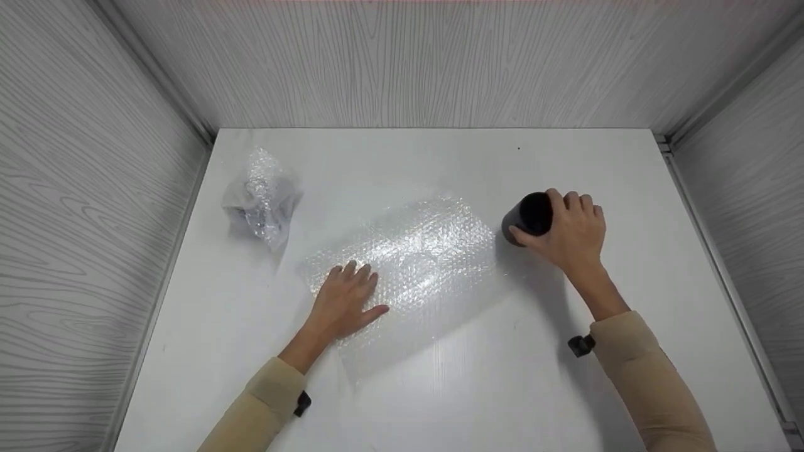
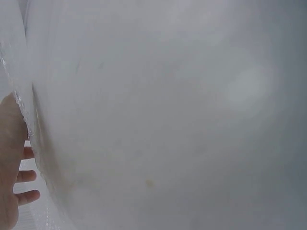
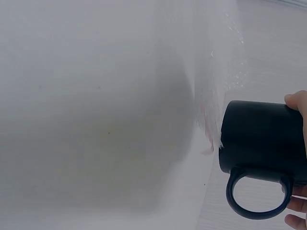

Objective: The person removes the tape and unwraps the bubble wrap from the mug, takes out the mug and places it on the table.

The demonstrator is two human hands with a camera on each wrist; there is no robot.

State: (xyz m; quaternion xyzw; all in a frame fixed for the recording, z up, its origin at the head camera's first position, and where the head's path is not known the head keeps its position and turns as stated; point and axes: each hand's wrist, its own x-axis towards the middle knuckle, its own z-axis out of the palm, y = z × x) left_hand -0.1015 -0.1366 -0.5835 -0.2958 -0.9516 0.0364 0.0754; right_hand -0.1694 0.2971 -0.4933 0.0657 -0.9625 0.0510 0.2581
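Observation:
A sheet of clear bubble wrap (image 1: 427, 251) lies spread over the middle of the white table. My left hand (image 1: 345, 298) rests on its near left part with the fingers straight and spread. At the sheet's right end, my right hand (image 1: 575, 232) grips a black mug (image 1: 514, 227) around the rim, thumb on the near side. In the right wrist view the mug (image 3: 259, 136) shows its handle, and the bubble wrap's edge (image 3: 211, 76) is beside its base. The left wrist view shows part of the left hand (image 2: 9, 158) behind the sheet's edge.
A bundle wrapped in bubble wrap (image 1: 260, 198) sits at the table's far left; what it holds is hard to make out. Wood-grained panels (image 1: 402, 63) stand at the back and both sides of the white table (image 1: 440, 402).

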